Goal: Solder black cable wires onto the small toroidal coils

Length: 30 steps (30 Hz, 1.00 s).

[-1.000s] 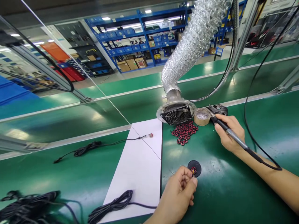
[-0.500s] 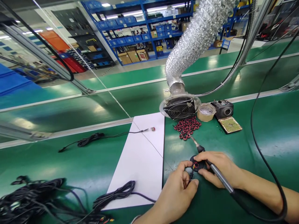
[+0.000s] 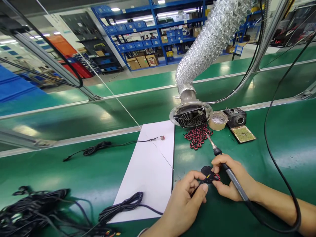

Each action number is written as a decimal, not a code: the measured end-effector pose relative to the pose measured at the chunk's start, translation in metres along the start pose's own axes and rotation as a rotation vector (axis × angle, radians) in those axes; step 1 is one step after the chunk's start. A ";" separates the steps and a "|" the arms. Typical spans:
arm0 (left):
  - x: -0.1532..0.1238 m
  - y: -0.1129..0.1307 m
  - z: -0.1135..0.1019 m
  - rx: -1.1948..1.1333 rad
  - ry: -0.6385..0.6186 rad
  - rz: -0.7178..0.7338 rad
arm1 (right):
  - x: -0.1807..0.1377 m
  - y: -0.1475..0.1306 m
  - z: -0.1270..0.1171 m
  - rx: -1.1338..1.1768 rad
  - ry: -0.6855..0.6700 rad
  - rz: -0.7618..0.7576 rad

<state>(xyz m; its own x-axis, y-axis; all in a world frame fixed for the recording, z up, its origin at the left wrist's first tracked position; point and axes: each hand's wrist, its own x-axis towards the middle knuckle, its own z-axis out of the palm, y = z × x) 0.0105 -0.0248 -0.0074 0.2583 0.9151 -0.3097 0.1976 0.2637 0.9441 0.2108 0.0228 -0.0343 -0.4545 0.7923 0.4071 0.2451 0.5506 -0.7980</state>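
Black round disc (image 3: 206,172), flat and matte, small red coil (image 3: 217,177) at its right edge, thin yellow and red leads across the face. Lying on the green surface (image 3: 247,154) just right of the white sheet (image 3: 148,171), between both hands. Left hand (image 3: 184,204) closed in a pinch, thumb and forefinger on a thin wire at the disc's lower left edge, other fingers curled under. Right hand (image 3: 232,179) wrapped around a soldering iron (image 3: 222,161), fingertips touching the disc's right side by the coil. Iron: black slim grip, bare metal shaft and tip pointing up and away from the disc, tip near the coil pile; black cord looping off the wrist to the right. Pile of small red-and-black wound rings (image 3: 197,136) just in front of the fume fan (image 3: 191,117), round metal housing, wire grille, crinkled silver foil duct (image 3: 209,42) rising above it. Beside the fan a tan tape-like roll (image 3: 217,120), then a black iron stand (image 3: 237,117) with a yellowish sponge pad (image 3: 243,134). White sheet smooth, rectangular, with a thin black lead ending in a small reddish part (image 3: 161,137). Bundled black cables (image 3: 118,207) on the sheet's near corner, a larger tangle (image 3: 32,210) at far left, another coiled cable (image 3: 95,148) further back. Surface glossy, rubbery, reflecting ceiling lights.
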 end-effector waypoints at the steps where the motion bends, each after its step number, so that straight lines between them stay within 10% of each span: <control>1: -0.001 0.000 0.001 0.010 0.007 0.022 | 0.000 -0.003 -0.001 0.071 -0.025 0.057; 9: 0.001 0.000 0.002 0.086 0.026 0.117 | 0.000 -0.012 -0.004 0.757 -0.177 0.406; 30: -0.007 0.005 0.001 0.663 -0.082 0.369 | 0.006 -0.031 -0.024 0.080 -0.420 0.190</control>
<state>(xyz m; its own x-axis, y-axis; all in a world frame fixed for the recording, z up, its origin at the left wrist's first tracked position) 0.0109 -0.0307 -0.0009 0.4817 0.8761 -0.0190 0.6050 -0.3168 0.7305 0.2212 0.0172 0.0040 -0.7192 0.6931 0.0482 0.2982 0.3707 -0.8796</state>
